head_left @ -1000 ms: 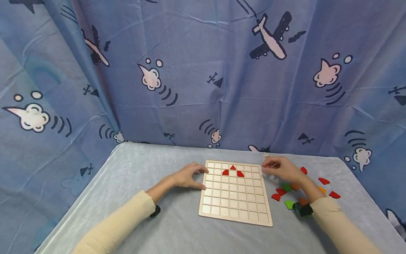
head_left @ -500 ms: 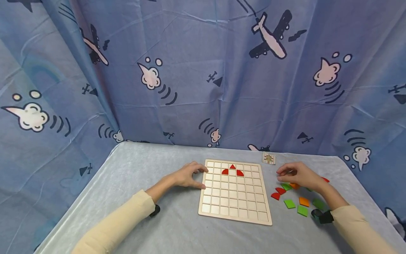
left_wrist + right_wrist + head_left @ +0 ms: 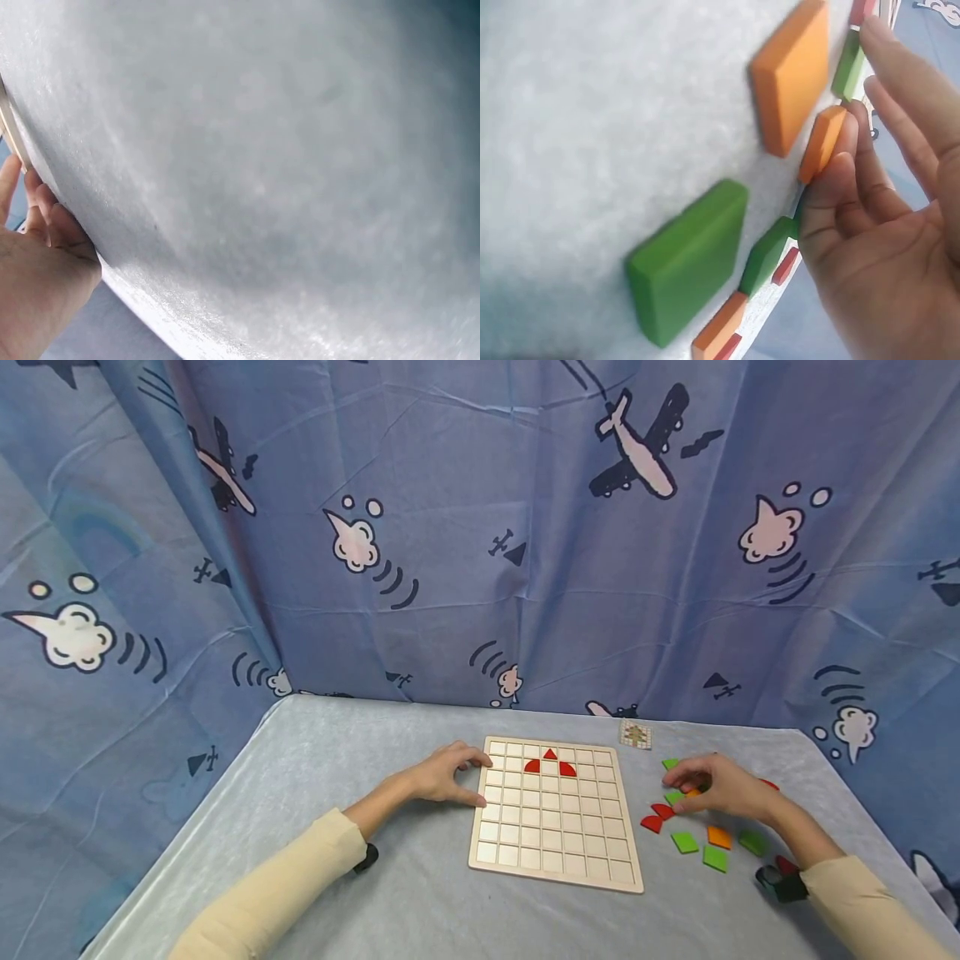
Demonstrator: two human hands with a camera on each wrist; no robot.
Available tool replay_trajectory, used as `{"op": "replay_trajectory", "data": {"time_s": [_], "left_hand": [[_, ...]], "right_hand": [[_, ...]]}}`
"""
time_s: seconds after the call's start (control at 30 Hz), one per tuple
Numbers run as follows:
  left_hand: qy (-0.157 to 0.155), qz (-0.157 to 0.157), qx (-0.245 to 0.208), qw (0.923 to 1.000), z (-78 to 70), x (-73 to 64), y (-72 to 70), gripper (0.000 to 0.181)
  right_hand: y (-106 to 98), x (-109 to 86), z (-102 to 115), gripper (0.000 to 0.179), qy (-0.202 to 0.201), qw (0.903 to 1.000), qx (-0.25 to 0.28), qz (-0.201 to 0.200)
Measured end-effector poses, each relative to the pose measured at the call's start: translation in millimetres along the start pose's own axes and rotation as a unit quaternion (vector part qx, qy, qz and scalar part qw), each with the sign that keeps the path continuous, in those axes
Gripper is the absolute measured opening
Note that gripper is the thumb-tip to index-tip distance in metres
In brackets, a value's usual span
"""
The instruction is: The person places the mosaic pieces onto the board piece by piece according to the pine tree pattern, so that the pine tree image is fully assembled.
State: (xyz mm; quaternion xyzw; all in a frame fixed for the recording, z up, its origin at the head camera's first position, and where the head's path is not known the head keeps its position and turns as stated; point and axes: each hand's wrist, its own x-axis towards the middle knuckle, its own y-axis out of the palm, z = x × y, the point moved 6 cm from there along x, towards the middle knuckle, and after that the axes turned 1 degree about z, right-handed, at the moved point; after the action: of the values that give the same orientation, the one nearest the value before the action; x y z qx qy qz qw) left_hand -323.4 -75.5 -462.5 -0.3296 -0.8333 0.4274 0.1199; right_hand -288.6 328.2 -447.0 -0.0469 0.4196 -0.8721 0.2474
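Note:
A square wooden grid board (image 3: 551,814) lies on the cloth-covered table. Near its far edge sit a red triangle (image 3: 550,753) and two red quarter-circle tiles (image 3: 568,769). My left hand (image 3: 447,775) rests at the board's left edge, thumb and fingers spread; the left wrist view shows its fingertips at the wooden edge (image 3: 13,135). My right hand (image 3: 716,785) is low over the loose tiles, with thumb and fingers apart. Its thumb is close to a red quarter-circle (image 3: 663,811). In the right wrist view, its curved fingers overlap an orange tile (image 3: 823,142).
Loose green (image 3: 685,842), orange (image 3: 719,837) and red tiles lie right of the board, some partly hidden by the right hand. A small patterned card (image 3: 636,734) lies beyond the board's far right corner. A blue curtain (image 3: 420,568) hangs behind the table.
My right hand has moved from beside the board's far right corner, rightward and nearer, over the loose tiles, its thumb and fingers spreading. The small card has come into view. My left hand stays put.

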Motion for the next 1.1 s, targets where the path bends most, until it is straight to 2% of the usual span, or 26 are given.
{"op": "replay_trajectory", "data": {"time_s": [0.27,0.43,0.83,1.1], "left_hand": [[-0.002,0.002,0.000,1.0000,0.2,-0.6,-0.5,0.061],[0.003,0.002,-0.001,1.0000,0.3,-0.1,-0.3,0.061],[0.000,0.003,-0.003,1.0000,0.8,0.1,0.5,0.060],[0.001,0.003,-0.007,1.0000,-0.2,-0.4,-0.2,0.060]], "right_hand": [[0.0,-0.7,1.0,0.030,-0.017,0.9998,0.007,0.002],[-0.9,-0.1,0.5,0.029,-0.023,0.9996,0.013,0.006],[1.1,2.4,-2.8,0.029,0.008,0.9995,0.017,0.024],[1.9,1.9,-3.1,0.028,0.008,0.9995,0.023,0.021]]}}
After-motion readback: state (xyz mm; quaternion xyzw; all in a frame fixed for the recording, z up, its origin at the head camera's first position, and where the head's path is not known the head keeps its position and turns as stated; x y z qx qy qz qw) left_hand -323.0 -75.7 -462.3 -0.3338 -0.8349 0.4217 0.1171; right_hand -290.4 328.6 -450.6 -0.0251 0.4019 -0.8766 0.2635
